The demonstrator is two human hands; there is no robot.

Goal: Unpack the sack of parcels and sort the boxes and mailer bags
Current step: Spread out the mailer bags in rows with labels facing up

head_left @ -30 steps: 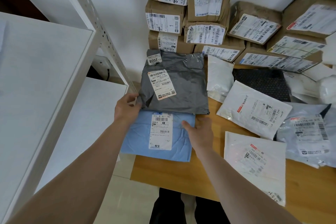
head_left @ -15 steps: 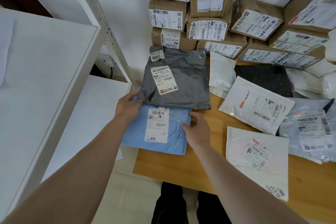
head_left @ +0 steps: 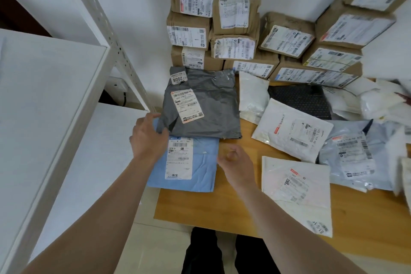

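L hand (head_left: 148,138): fingers curled on lower-left corner of grey mailer bag (head_left: 206,109), pinching it; wrist over blue mailer bag (head_left: 200,169). R hand (head_left: 235,162): fingers loosely curled, holding nothing, above table (head_left: 222,213), just right of blue bag. Grey bag lies fwd of both hands, overlapping blue bag's far edge. White mailer bags (head_left: 293,131): right of R hand. Cardboard boxes (head_left: 235,29): stacked beyond grey bag. White shelf (head_left: 44,118): left of L hand.
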